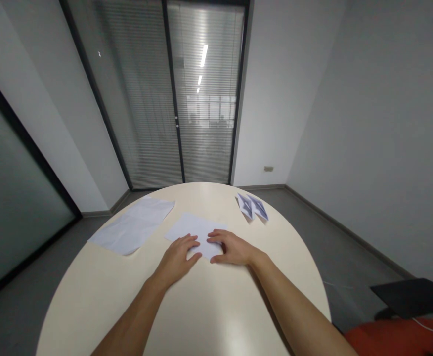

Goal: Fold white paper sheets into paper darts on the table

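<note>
A white sheet of paper [194, 224] lies flat on the round table in front of me, one corner pointing toward me. My left hand [181, 254] rests on its near left edge, thumb apart from the fingers. On the near right side, my right hand [231, 248] touches the same sheet with its fingers spread from the thumb. The hands face each other with a small gap between the thumbs. Parts of the sheet are hidden under the fingers.
Larger creased white sheets [135, 225] lie at the table's left. Two folded paper pieces [252, 206] stand at the far right of the cream tabletop [201, 316]. Beyond the right edge are a black chair part [412, 296] and something red [394, 338].
</note>
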Motion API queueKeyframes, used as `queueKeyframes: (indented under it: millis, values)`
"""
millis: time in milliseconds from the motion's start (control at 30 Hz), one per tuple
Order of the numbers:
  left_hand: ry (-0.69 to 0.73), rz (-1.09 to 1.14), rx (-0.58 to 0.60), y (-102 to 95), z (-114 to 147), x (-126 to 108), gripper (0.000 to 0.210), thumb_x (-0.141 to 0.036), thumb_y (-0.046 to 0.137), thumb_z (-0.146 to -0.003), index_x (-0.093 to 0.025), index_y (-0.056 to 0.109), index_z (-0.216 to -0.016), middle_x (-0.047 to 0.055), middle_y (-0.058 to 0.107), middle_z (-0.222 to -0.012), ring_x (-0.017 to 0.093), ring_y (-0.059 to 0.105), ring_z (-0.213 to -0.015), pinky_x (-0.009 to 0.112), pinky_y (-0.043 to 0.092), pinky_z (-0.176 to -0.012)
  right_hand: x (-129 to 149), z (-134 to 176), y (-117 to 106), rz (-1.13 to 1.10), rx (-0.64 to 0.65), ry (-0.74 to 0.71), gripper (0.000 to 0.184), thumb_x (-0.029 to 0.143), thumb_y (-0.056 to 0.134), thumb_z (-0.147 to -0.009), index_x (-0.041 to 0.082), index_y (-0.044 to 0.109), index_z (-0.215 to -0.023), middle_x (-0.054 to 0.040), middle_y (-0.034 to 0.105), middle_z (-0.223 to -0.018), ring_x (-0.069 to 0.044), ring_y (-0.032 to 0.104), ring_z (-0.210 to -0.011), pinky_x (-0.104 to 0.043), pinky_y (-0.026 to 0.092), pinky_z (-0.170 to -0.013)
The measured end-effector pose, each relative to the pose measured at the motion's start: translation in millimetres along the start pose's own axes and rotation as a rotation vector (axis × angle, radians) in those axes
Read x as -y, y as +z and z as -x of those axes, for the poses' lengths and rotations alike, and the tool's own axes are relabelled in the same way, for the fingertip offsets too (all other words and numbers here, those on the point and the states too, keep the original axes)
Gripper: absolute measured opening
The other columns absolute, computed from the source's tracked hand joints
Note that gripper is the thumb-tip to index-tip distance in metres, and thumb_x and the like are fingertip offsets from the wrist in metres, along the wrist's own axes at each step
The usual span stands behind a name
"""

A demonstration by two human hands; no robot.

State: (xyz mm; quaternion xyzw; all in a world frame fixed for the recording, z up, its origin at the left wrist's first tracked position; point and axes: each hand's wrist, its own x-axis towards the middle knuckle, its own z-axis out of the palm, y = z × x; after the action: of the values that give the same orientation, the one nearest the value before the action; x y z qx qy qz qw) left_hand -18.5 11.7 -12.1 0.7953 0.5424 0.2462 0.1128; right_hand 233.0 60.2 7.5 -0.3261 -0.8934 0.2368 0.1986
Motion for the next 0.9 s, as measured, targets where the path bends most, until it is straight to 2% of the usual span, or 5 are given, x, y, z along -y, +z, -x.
queueKeyframes:
  millis: [333,900]
  values:
    - [-0.013,0.009,0.010,1.4,-0.6,0.6,0.032,-0.035,0.066,-0.091,-0.023,0.073,-0.119,0.007,0.064,-0.143,0.028,0.053,-0.140,0.047,0.038,-0.120,-4.2,-0.2,1.8,-0.002,-0.002,-0.008,0.076,0.062,0.080,-0.076,0.020,0.066,-0.137,-0.0171,0.058,-0.147,-0.035,0.049,-0.141,-0.052,0.035,-0.119]
    - [-0.027,0.040,0.025,-0.6,-0.8,-1.5,0.031,-0.037,0.065,-0.092,-0.021,0.074,-0.117,0.008,0.065,-0.142,0.028,0.052,-0.140,0.047,0.037,-0.121,-0.3,0.4,1.1,0.028,-0.010,0.010,0.074,0.061,0.078,-0.079,0.017,0.065,-0.138,-0.0177,0.057,-0.148,-0.035,0.050,-0.139,-0.050,0.036,-0.119]
